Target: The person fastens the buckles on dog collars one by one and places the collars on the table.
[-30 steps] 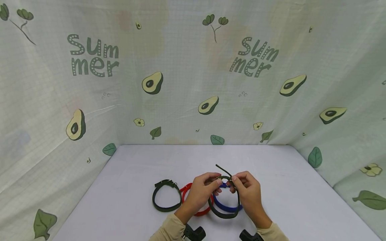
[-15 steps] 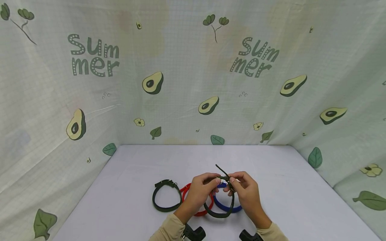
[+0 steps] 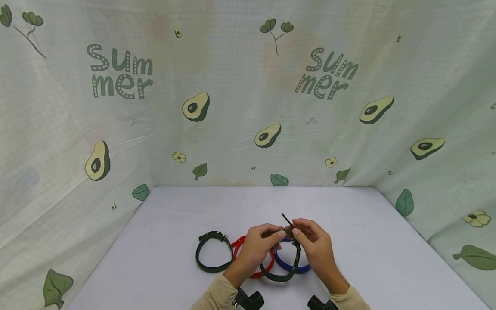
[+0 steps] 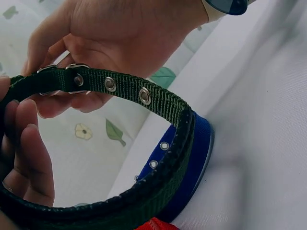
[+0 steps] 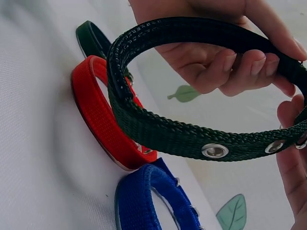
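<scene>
Both hands hold a dark green dog collar above the table, bent into a loop. My left hand pinches its top strap between thumb and fingers. Opposite it, my right hand grips the collar by the metal buckle. The strap passes through the buckle, and its tail end sticks up beyond the fingers. Metal eyelets line the webbing. A red collar and a blue collar lie behind the held loop, partly covered by it and the left hand.
Another dark green collar lies buckled on the white table, left of the red one. A printed cloth hangs round the back and sides of the table.
The held collar's loop has swung left, and the right hand has shifted slightly left. The strap's tail end shows shorter and further right. The collars on the table stay put.
</scene>
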`<state>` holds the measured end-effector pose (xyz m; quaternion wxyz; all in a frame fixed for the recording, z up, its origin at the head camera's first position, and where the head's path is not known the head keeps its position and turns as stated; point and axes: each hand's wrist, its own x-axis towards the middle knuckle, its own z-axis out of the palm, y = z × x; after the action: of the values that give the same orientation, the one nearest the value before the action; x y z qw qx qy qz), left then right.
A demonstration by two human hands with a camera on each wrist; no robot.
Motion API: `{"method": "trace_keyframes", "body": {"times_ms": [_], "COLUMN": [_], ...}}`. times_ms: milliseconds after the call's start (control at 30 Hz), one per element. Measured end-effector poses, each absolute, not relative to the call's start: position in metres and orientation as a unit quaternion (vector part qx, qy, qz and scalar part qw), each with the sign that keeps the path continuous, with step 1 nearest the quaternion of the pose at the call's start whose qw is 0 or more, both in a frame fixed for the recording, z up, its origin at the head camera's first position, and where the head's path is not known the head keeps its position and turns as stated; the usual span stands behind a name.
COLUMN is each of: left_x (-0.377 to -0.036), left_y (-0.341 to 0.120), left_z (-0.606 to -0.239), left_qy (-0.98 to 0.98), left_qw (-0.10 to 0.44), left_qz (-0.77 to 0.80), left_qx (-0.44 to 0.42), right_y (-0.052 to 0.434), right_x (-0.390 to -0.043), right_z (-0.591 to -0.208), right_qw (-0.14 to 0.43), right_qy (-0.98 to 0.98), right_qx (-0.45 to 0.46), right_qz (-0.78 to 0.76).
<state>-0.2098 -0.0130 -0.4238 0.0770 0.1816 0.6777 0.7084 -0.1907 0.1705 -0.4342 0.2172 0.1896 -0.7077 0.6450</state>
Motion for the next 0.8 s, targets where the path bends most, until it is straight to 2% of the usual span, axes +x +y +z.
{"method": "trace_keyframes", "body": {"times_ms": [433,800], "left_x": [-0.2077,-0.2062], "left_y": [-0.0104,-0.0105], "left_z": [-0.4224,-0.4211], "left_qy": [0.686,0.697], "left_qw": [0.070,0.060], "left_qz": [0.705,0.689], "left_qx": [0.166,0.186], "right_y": [0.1700,0.1709], "right_x": [-0.1902,-0.1893], "right_z": [-0.4341,-0.4344], "right_qw": [0.244,0.242], "right_qy": [-0.708,-0.711], "right_qx": [0.186,0.175], "right_qz": [0.636,0.636]}}
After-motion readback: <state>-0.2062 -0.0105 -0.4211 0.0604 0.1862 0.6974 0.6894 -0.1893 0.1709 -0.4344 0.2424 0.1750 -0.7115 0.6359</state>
